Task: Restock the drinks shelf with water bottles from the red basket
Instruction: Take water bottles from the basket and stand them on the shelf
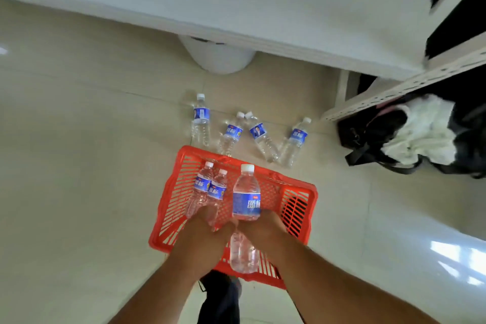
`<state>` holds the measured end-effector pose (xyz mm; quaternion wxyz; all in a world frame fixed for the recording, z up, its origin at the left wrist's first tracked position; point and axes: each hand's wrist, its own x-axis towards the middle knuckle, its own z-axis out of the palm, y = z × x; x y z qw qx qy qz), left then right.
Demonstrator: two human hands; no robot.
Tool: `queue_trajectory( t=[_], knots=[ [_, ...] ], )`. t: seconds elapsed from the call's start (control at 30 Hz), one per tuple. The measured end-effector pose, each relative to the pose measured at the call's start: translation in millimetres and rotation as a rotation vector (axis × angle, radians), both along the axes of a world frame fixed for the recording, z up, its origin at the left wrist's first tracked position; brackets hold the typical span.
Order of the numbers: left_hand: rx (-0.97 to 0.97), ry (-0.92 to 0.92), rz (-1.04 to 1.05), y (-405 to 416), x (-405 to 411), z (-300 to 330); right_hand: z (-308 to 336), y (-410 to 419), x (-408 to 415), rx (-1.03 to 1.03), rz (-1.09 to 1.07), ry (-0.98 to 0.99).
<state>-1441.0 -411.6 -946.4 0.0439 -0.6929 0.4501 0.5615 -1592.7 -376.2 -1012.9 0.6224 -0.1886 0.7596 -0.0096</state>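
Observation:
A red plastic basket (289, 187) sits on the floor below me. My left hand (207, 234) grips two water bottles (207, 187) with blue labels by their lower ends, above the basket's left half. My right hand (263, 229) holds a third, larger-looking water bottle (246, 192) around its middle, cap pointing away from me. Several more water bottles (201, 119) lie on the tiles just beyond the basket. A white metal shelf (394, 92) stands at the right.
A white bin (218, 58) stands against the white wall base beyond the bottles. A black bag with white cloth (420, 134) lies under the shelf at right. My dark shoe (221, 294) shows beneath the basket. Beige tiled floor spreads to the left.

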Motion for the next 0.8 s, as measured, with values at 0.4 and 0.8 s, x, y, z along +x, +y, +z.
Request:
queue_trajectory(
  t=[0.4, 0.8],
  knots=[
    [-0.316, 0.146, 0.148, -12.2, -46.2, 336.4, 368.2, -49.5, -58.0, -0.468, 0.147, 0.034],
    [-0.626, 0.302, 0.023, -30.6, -32.5, 500.2, 540.4, -42.7, -53.8, -0.885, 0.011, 0.121]
  ],
)
